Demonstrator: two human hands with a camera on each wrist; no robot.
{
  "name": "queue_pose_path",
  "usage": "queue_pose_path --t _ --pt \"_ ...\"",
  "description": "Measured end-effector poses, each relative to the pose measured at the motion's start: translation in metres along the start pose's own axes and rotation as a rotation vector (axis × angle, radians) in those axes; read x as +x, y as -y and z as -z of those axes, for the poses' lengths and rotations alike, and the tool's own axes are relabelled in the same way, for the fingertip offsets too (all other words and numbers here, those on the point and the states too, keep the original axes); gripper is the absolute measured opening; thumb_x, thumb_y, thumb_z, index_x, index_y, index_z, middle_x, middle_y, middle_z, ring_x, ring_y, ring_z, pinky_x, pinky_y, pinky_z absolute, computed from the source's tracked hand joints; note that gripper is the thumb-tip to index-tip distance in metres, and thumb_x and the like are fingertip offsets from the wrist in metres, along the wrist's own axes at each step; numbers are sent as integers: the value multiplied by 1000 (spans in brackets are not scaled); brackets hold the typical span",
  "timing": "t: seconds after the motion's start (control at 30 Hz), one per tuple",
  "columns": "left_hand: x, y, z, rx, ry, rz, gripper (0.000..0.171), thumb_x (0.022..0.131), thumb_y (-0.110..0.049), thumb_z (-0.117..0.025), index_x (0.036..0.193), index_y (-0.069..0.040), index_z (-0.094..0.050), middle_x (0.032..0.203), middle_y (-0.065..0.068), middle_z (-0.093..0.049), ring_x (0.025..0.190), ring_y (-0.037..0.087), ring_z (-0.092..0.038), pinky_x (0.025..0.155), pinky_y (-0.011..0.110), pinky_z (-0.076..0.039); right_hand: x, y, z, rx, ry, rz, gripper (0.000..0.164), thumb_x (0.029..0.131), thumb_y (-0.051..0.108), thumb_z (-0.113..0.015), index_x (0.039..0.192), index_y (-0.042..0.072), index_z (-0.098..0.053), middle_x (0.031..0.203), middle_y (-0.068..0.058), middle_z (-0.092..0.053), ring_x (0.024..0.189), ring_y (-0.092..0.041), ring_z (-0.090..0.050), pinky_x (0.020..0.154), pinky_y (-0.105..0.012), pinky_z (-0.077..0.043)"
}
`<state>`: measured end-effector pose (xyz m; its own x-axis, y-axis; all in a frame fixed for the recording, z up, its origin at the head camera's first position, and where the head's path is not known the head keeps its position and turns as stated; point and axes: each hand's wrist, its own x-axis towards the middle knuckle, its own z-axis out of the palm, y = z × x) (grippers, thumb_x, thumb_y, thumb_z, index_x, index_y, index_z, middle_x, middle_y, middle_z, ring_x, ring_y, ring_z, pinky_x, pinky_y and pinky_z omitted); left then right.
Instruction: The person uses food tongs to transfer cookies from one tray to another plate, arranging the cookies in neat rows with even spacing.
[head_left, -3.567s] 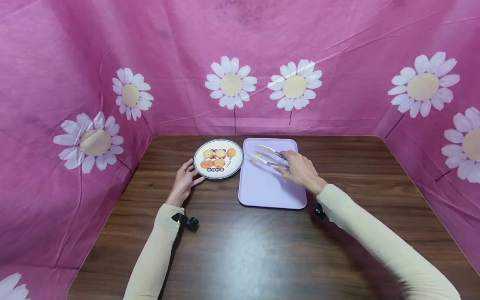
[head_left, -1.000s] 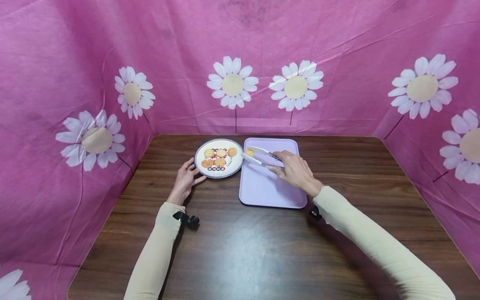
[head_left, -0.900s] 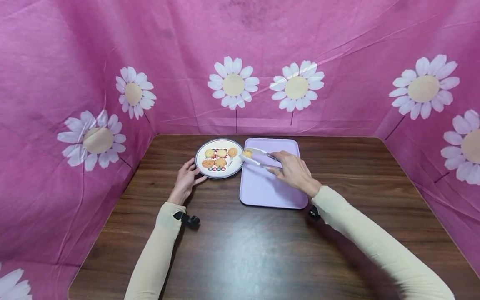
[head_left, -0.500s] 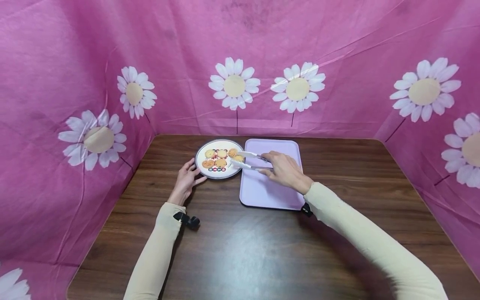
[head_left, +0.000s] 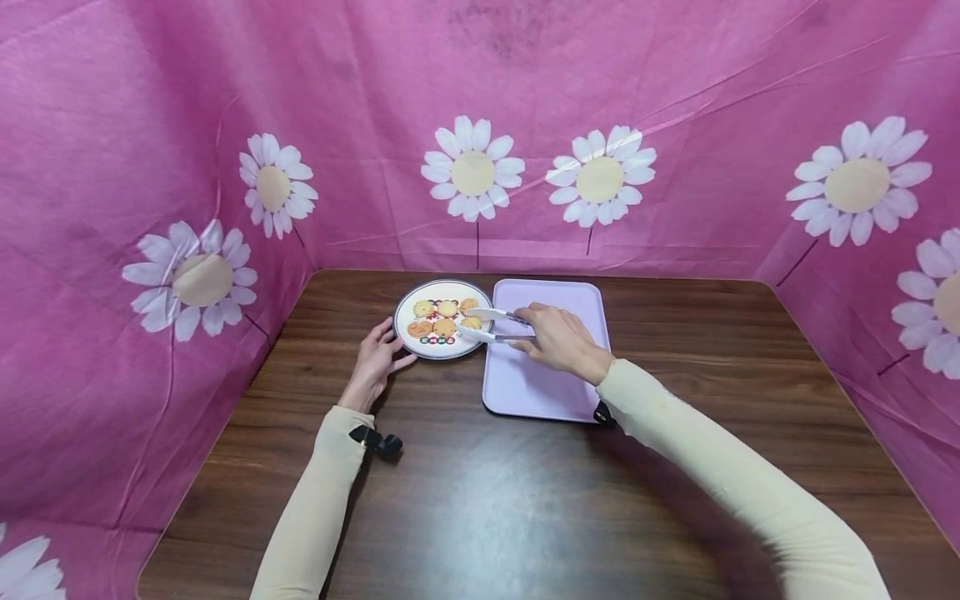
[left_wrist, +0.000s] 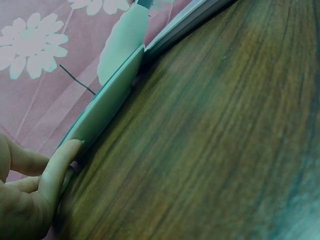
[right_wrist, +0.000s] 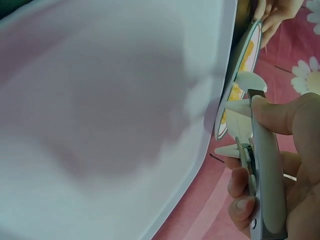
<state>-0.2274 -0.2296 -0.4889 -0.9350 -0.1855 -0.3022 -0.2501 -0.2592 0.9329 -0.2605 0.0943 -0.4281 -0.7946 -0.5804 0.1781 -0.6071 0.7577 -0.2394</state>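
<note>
My left hand [head_left: 371,363] holds the left rim of a round white plate [head_left: 430,354] with a dark edge, its thumb on the near side. Several golden cookies [head_left: 444,328] show on the plate over a red printed design. In my right hand [head_left: 558,337] I grip metal tongs [right_wrist: 267,170] with pale, broad tips. These tips hang over the plate's right part, spread to either side of a small yellow cookie [head_left: 472,322]. Whether they touch it cannot be made out. Beneath the right hand lies a lilac tray [head_left: 536,387], close beside the plate.
Both plate and tray lie near the far edge of a dark wooden table [head_left: 465,492]. A pink cloth [head_left: 375,92] with large white daisies hangs behind and at both sides. Bare wood stretches in front of the tray and to its right.
The tongs have carried the yellow cookie leftward from the tray's far left corner onto the plate's right side, and their tips have spread. The left hand keeps its place at the plate.
</note>
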Motion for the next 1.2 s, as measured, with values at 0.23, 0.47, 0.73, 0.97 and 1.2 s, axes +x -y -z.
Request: queue_pose_path --t 0.23,0.47,0.73,0.97,1.2 --pt "1 0 0 -6 -7 6 65 107 6 -39 167 -11 -20 172 21 -21 147 34 -42 82 22 -67 4 4 4 -25 8 5 48 92 33 -80 130 6 -68 98 -12 -72 74 -24 -61 62 -45 -60" --pt "0 0 -1 -1 -16 11 64 108 5 -40 167 -11 -21 172 21 -22 147 34 -43 85 24 -67 8 8 7 -34 24 -20 47 91 34 -81 127 6 -70 94 -9 -69 74 -24 -61 63 -46 -61" --pt "0 0 -1 -5 -11 10 65 107 6 -40 167 -10 -22 171 22 -23 144 34 -44 81 24 -68 8 9 6 -52 20 -40 46 90 36 -81 124 6 -70 90 -6 -66 73 -23 -60 61 -45 -60" --pt "0 1 -2 4 -6 -2 65 106 7 -39 167 -9 -22 170 23 -25 143 33 -45 76 21 -68 6 7 5 -44 14 -35 47 91 35 -81 125 5 -70 89 -6 -66 71 -22 -60 57 -41 -59" --pt "-1 0 0 -2 -10 11 65 107 5 -39 167 -11 -22 171 22 -22 145 34 -43 84 24 -67 0 2 2 3 -12 -55 49 91 35 -80 129 7 -68 99 -10 -72 78 -24 -63 65 -46 -61"
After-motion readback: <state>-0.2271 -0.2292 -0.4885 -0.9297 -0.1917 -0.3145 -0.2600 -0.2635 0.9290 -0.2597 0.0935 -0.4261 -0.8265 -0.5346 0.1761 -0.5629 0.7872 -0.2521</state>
